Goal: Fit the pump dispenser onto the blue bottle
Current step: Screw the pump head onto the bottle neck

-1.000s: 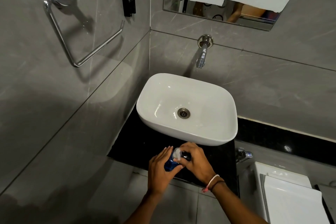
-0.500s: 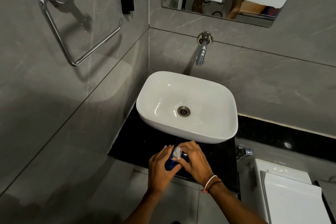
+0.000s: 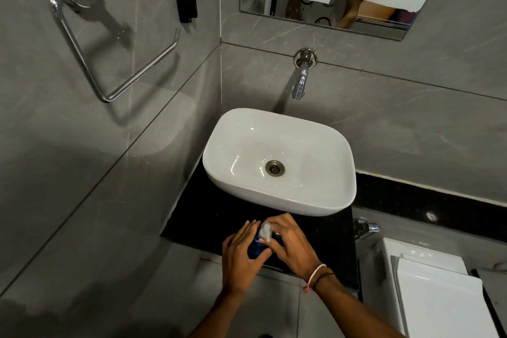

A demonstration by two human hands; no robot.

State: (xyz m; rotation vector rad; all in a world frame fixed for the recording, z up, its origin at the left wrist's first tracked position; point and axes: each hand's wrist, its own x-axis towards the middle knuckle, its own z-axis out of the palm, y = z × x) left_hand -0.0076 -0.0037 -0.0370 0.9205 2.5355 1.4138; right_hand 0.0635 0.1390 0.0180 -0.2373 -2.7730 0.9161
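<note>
In the head view, the left hand [image 3: 241, 254] wraps the blue bottle [image 3: 254, 248] on the black bench [image 3: 208, 217] before the sink [image 3: 323, 200] while the right hand [image 3: 292, 245] pinches the white pump [image 3: 265, 231] atop it, likely mid-fitting; next, probably turning it snug.

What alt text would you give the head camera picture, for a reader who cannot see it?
Seen from above, a person's left hand grips a small blue plastic bottle while the right hand holds its white pump dispenser on top, over a black stone counter. Just beyond sits a white ceramic basin under a chrome wall tap.
</note>
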